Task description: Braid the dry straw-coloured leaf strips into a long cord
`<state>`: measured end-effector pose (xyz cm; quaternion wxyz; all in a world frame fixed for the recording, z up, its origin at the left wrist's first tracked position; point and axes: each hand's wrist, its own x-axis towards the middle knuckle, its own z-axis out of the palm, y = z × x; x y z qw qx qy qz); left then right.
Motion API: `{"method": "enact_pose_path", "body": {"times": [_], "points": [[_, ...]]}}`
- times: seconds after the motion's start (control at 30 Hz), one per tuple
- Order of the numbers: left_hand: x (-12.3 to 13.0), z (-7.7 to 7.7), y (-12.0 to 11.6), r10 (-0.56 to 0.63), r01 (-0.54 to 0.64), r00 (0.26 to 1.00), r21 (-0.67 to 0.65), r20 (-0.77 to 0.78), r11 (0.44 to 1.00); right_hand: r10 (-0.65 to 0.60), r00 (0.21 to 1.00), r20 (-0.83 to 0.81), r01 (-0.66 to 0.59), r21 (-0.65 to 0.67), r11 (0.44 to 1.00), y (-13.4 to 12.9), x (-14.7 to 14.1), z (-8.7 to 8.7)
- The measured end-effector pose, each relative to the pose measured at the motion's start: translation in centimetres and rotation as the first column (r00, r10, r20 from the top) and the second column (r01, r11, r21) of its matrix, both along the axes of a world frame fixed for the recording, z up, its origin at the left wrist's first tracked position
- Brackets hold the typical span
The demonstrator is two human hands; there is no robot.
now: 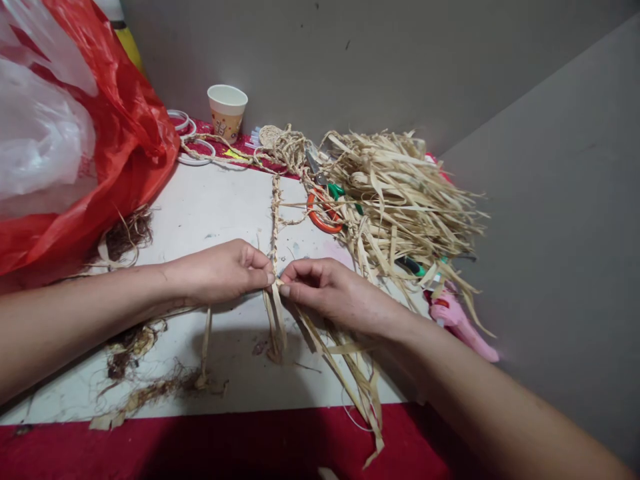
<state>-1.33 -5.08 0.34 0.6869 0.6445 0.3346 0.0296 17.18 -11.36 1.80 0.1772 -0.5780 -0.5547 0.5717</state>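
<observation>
One braid (275, 223), white board (220, 207), grey walls (280, 63)

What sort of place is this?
It looks like a craft table, though whether at home or in a workshop I can't tell. You can see a thin braid, a big pile of dry, straw-like strips and scissors.

Beyond the hands (225, 270) rises a grey wall (280, 60) with a few small dark marks; another grey wall (565, 200) stands to their right. Below them, the bench (225, 207) is white, red along its near edge, softly shadowed.
</observation>
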Motion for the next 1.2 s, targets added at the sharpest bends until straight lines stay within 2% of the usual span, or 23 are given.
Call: {"method": "enact_pose_path", "body": {"times": [0.13, 0.3, 0.4, 0.5, 0.7, 0.87, 1.2], "points": [[0.0, 0.1, 0.0, 0.000, 0.000, 1.000, -0.017, -0.007, 1.000, 0.050, 0.999, 0.016, -0.050, -0.030, 0.998, 0.0, -0.2, 0.2], [0.1, 0.1, -0.1, 0.011, -0.011, 1.000, -0.008, -0.010, 1.000, 0.019, 0.998, -0.068, -0.023, -0.064, 0.998, -0.3, -0.4, 0.1], [0.1, 0.0, -0.1, 0.016, -0.016, 1.000, 0.002, -0.014, 1.000, 0.022, 0.999, -0.038, -0.021, 0.006, 1.000, -0.5, -0.3, -0.1], [0.2, 0.0, -0.1, 0.012, -0.012, 1.000, 0.009, -0.011, 1.000, 0.061, 0.995, 0.074, -0.068, 0.102, 0.992, -0.7, -0.2, -0.2], [0.1, 0.2, -0.2, -0.008, 0.009, 1.000, 0.021, -0.020, 1.000, 0.130, 0.954, 0.269, -0.213, 0.307, 0.927, -0.6, -0.5, -0.1], [0.3, 0.0, -0.4, -0.030, 0.031, 1.000, 0.069, -0.010, 0.997, 0.106, 0.938, 0.330, -0.221, 0.335, 0.916, -0.5, -1.0, -0.1], [0.3, -0.2, -0.4, -0.032, 0.031, 0.999, 0.110, 0.011, 0.993, 0.032, 0.949, 0.314, -0.147, 0.347, 0.926, -0.6, -1.1, -0.9]]}}
